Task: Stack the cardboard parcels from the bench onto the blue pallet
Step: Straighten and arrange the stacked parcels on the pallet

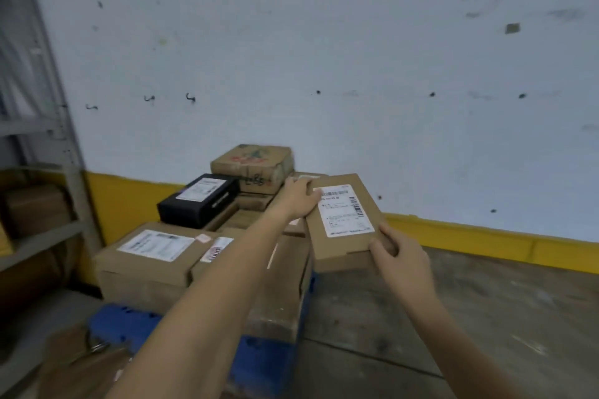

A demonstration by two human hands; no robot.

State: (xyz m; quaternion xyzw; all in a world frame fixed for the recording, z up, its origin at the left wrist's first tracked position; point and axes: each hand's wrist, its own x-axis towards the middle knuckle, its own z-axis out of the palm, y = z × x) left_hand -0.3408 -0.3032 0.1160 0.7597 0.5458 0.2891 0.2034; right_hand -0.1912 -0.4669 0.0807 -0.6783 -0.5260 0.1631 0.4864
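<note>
Head camera (wide-angle) looks forward, down — near the pallet (129,321).

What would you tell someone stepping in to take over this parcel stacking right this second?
Left hand: holds the far left edge of the flat labelled parcel.
Right hand: grips its near right corner.
The parcel is at the right side of the stack, tilted and overhanging the edge. I cannot tell if it rests on anything.
Done: several parcels are on the blue pallet, among them a large labelled box, a black box and a red-printed box on top at the back.
Left: set this parcel down squarely. The bench is out of view, so what remains there is unknown.
</note>
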